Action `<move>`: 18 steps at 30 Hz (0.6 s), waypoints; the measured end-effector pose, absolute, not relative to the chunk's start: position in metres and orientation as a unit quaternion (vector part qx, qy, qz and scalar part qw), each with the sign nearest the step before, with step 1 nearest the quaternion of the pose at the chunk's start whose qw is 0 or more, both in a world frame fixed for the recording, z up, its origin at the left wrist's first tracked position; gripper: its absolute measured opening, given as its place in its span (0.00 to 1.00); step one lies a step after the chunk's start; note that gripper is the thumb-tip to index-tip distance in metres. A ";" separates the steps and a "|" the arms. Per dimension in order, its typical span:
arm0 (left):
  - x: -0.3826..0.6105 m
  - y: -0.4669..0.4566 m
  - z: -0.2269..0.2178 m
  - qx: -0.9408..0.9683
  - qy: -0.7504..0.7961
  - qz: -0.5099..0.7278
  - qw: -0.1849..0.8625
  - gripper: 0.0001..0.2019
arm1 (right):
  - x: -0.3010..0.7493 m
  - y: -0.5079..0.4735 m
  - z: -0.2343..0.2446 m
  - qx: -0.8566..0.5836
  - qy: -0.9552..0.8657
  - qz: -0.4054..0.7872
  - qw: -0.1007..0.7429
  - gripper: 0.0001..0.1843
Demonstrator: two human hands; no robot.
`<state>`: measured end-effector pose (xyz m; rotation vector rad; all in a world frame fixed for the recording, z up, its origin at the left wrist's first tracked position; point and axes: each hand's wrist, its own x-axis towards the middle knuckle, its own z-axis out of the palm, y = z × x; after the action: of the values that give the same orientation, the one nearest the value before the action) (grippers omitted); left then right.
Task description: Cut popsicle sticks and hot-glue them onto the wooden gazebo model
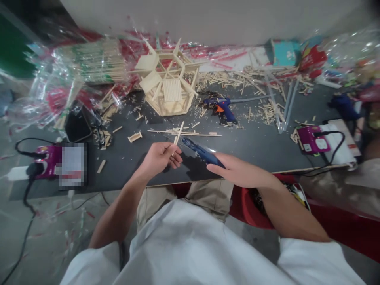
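My left hand (164,158) is closed, pinching thin wooden sticks (178,136) that point up and away from me. My right hand (237,168) is wrapped round the handles of a blue-handled cutting tool (204,153), which looks like pliers or snips. The tool's dark head lies just right of the sticks and looks apart from them. Beyond both hands, longer sticks (202,134) lie flat on the dark tabletop (130,158). A small wooden frame piece (135,137) rests to the left. Farther back stands a many-sided wooden stick model (172,93) with upright panels.
A blue glue gun (227,111) lies right of the model among scattered stick offcuts (234,81). Bundled sticks in plastic (97,61) fill the back left. Purple power adapters (313,140) with cables and a phone (73,164) sit near the edges. Another person's arm (359,122) shows at right.
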<state>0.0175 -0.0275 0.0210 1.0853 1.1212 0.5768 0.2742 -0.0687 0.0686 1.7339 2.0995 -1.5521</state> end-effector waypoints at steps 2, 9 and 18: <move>0.017 -0.031 0.022 0.481 0.502 0.241 0.678 0.16 | 0.265 -0.062 0.069 0.540 0.677 -0.501 0.007 0.20; 0.008 -0.028 0.029 0.506 0.492 0.161 0.690 0.13 | 0.250 -0.047 0.069 0.518 0.705 -0.485 0.004 0.19; -0.006 -0.019 0.033 0.536 0.483 0.113 0.683 0.13 | 0.241 -0.052 0.060 0.521 0.722 -0.454 0.003 0.20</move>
<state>-0.0060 -0.0192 0.0328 1.2013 1.0841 0.2536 0.2406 -0.0521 0.0604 1.6352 2.2650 -1.4249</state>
